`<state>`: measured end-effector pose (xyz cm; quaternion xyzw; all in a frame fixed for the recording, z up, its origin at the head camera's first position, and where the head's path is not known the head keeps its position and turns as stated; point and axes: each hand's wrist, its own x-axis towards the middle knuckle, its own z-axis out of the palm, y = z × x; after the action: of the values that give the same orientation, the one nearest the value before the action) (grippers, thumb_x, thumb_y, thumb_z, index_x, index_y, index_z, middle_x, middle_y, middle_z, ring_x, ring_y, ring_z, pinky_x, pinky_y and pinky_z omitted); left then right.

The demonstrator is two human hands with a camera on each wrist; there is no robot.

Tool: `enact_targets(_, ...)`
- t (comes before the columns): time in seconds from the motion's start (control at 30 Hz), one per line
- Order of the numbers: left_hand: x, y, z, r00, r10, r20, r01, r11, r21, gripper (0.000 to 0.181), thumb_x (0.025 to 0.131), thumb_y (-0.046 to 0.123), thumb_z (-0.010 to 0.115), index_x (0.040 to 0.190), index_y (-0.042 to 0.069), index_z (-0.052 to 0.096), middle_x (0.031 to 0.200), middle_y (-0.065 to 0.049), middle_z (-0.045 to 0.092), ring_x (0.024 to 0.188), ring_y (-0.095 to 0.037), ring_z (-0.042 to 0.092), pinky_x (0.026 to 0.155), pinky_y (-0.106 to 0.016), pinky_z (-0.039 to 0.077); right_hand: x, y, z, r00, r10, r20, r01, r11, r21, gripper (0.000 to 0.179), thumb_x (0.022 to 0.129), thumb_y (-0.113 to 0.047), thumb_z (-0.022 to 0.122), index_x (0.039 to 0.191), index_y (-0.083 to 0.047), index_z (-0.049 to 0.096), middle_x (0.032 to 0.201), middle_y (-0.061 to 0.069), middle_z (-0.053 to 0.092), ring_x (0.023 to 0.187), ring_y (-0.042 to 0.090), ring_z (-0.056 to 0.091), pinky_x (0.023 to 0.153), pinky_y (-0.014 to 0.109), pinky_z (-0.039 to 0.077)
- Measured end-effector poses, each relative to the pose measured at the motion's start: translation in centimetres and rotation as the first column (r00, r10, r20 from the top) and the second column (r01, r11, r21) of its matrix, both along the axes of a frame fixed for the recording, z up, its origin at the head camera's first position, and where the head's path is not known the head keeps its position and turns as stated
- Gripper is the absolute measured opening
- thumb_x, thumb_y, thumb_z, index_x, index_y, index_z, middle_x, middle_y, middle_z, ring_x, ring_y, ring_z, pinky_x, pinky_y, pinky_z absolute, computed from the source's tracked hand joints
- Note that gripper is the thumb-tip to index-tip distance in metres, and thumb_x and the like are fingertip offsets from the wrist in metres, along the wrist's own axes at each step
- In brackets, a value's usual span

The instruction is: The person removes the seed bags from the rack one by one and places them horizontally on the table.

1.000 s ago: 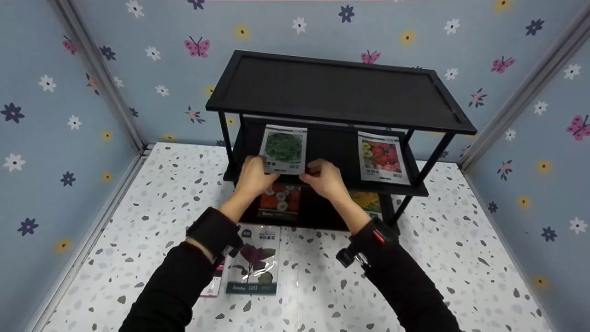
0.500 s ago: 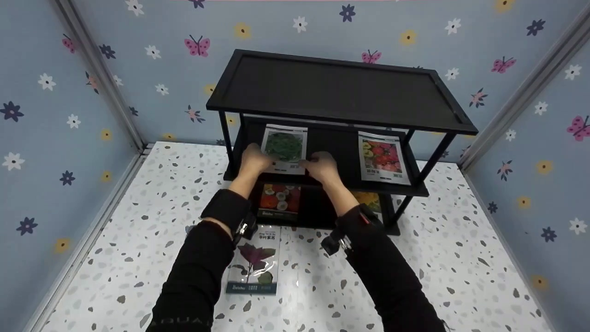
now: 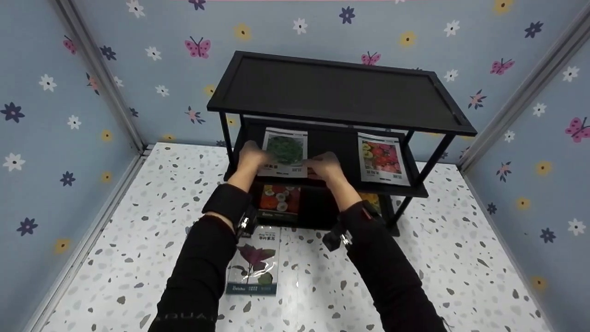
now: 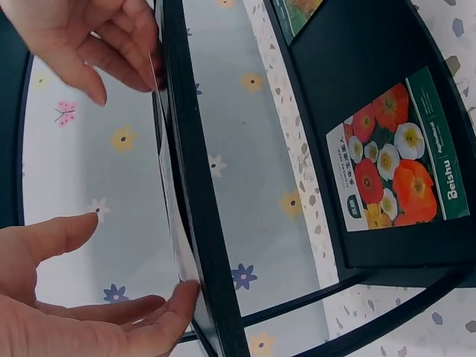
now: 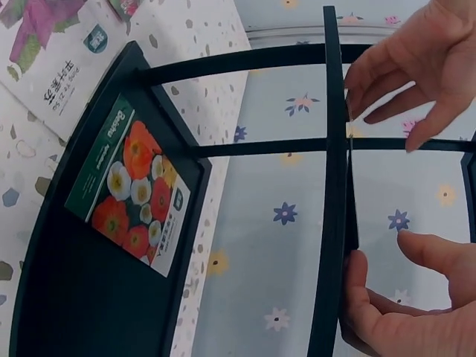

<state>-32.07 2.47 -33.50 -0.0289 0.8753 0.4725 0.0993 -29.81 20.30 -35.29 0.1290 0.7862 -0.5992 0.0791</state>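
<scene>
A seed packet with green leaves point(image 3: 286, 150) lies face up on the middle shelf of a black rack, near its left end. My left hand point(image 3: 251, 159) is at the packet's left side and my right hand point(image 3: 326, 167) at its right. Both wrist views show the packet nearly edge-on. There the left hand point(image 4: 97, 297) has its fingertips at one edge, thumb held apart. The right hand point(image 5: 409, 297) likewise touches the opposite edge with loosely bent fingers, its thumb away from the packet.
A packet with red flowers point(image 3: 382, 159) lies on the same shelf at right. Below, the bottom shelf carries a poppy packet point(image 3: 280, 200) and a yellow-flowered one point(image 3: 370, 201). On the speckled floor is a purple-leaf packet point(image 3: 252, 265). The rack's top board point(image 3: 341, 90) overhangs the middle shelf.
Both hands have moved from the green-leaf packet's front corners farther back along its sides. The packet has shifted slightly toward the shelf's front. The left sleeve now covers a pink-edged packet on the floor.
</scene>
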Motion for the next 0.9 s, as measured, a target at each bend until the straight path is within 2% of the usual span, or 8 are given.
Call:
enact_targets(0.1, 0.0, -0.2, 0.0, 1.000, -0.010, 0.025, 0.011, 1.000, -0.024, 0.049, 0.084, 0.015, 0.058, 0.123, -0.009, 0.041, 0.105, -0.021, 0.052, 0.059, -0.018, 0.046, 0.056, -0.029, 0.042, 0.1, 0.4, -0.1, 1.000, 0.021, -0.005, -0.021, 1.000, -0.013, 0.024, 0.086, -0.008, 0.060, 0.104, 0.008, 0.058, 0.092, 0.014, 0.059, 0.077, 0.019, 0.058, 0.071, 0.028, 0.051)
enact_targets(0.17, 0.1, -0.3, 0.0, 0.999, -0.018, 0.044, 0.019, 0.999, -0.032, 0.051, 0.084, 0.017, 0.058, 0.124, -0.008, 0.040, 0.113, -0.022, 0.050, 0.072, -0.023, 0.051, 0.061, -0.032, 0.044, 0.1, 0.6, -0.2, 0.999, 0.029, -0.022, -0.029, 0.999, -0.028, 0.013, 0.086, -0.006, 0.060, 0.086, 0.006, 0.061, 0.073, 0.009, 0.056, 0.064, 0.016, 0.053, 0.064, 0.026, 0.049)
enact_targets(0.3, 0.3, -0.4, 0.0, 0.998, -0.027, 0.050, 0.030, 0.998, -0.059, 0.052, 0.083, 0.017, 0.060, 0.124, -0.008, 0.041, 0.118, -0.023, 0.049, 0.089, -0.030, 0.053, 0.068, -0.035, 0.047, 0.2, 1.1, -0.4, 0.997, 0.055, -0.049, -0.056, 0.998, -0.032, 0.015, 0.083, 0.000, 0.061, 0.069, 0.002, 0.059, 0.054, 0.004, 0.045, 0.049, 0.012, 0.040, 0.052, 0.024, 0.039)
enact_targets(0.43, 0.7, -0.3, -0.2, 1.000, -0.010, -0.021, 0.007, 0.991, -0.136, 0.032, 0.080, 0.011, 0.060, 0.105, -0.008, 0.054, 0.094, -0.017, 0.059, 0.067, -0.022, 0.053, 0.053, -0.026, 0.043, 0.5, 1.5, -0.5, 0.997, 0.067, -0.041, -0.070, 0.996, -0.055, 0.005, 0.082, 0.004, 0.061, 0.085, 0.008, 0.062, 0.058, 0.004, 0.049, 0.048, 0.011, 0.038, 0.051, 0.024, 0.035)
enact_targets(0.57, 1.2, -0.3, -0.4, 0.995, 0.013, -0.098, -0.029, 0.986, -0.164, 0.007, 0.073, 0.001, 0.057, 0.078, -0.001, 0.062, 0.071, -0.009, 0.057, 0.058, -0.018, 0.046, 0.045, -0.023, 0.034, 1.0, 1.9, -0.2, 0.998, 0.061, -0.019, -0.063, 0.992, -0.113, 0.035, 0.082, 0.006, 0.060, 0.117, 0.009, 0.053, 0.086, 0.012, 0.059, 0.060, 0.012, 0.050, 0.057, 0.023, 0.043)
enact_targets(0.63, 1.5, -0.4, -0.5, 0.993, 0.024, -0.114, -0.039, 0.991, -0.130, 0.011, 0.071, -0.002, 0.056, 0.078, -0.001, 0.064, 0.074, -0.010, 0.059, 0.063, -0.020, 0.047, 0.046, -0.023, 0.035, 1.4, 2.2, 0.1, 0.998, 0.058, -0.017, -0.060, 0.987, -0.147, 0.041, 0.083, 0.006, 0.059, 0.122, 0.008, 0.049, 0.098, 0.016, 0.058, 0.066, 0.014, 0.053, 0.061, 0.023, 0.046)
enact_targets(0.77, 2.0, -0.6, -0.4, 0.994, 0.043, -0.097, -0.040, 0.999, 0.027, 0.023, 0.075, 0.000, 0.061, 0.097, -0.006, 0.064, 0.097, -0.018, 0.061, 0.076, -0.027, 0.057, 0.057, -0.025, 0.049, 2.0, 2.9, 0.6, 0.998, 0.056, -0.026, -0.060, 0.979, -0.194, 0.041, 0.083, 0.005, 0.059, 0.123, 0.008, 0.048, 0.103, 0.017, 0.055, 0.074, 0.014, 0.056, 0.069, 0.024, 0.049)
enact_targets(0.9, 2.7, -0.7, 0.1, 0.996, 0.040, -0.076, -0.024, 0.978, 0.206, 0.028, 0.078, 0.001, 0.064, 0.104, -0.010, 0.061, 0.102, -0.023, 0.059, 0.071, -0.024, 0.061, 0.062, -0.026, 0.053, 2.7, 3.8, 1.0, 0.997, 0.061, -0.042, -0.069, 0.969, -0.237, 0.040, 0.084, 0.004, 0.058, 0.123, 0.009, 0.048, 0.101, 0.014, 0.055, 0.076, 0.015, 0.056, 0.071, 0.024, 0.049)
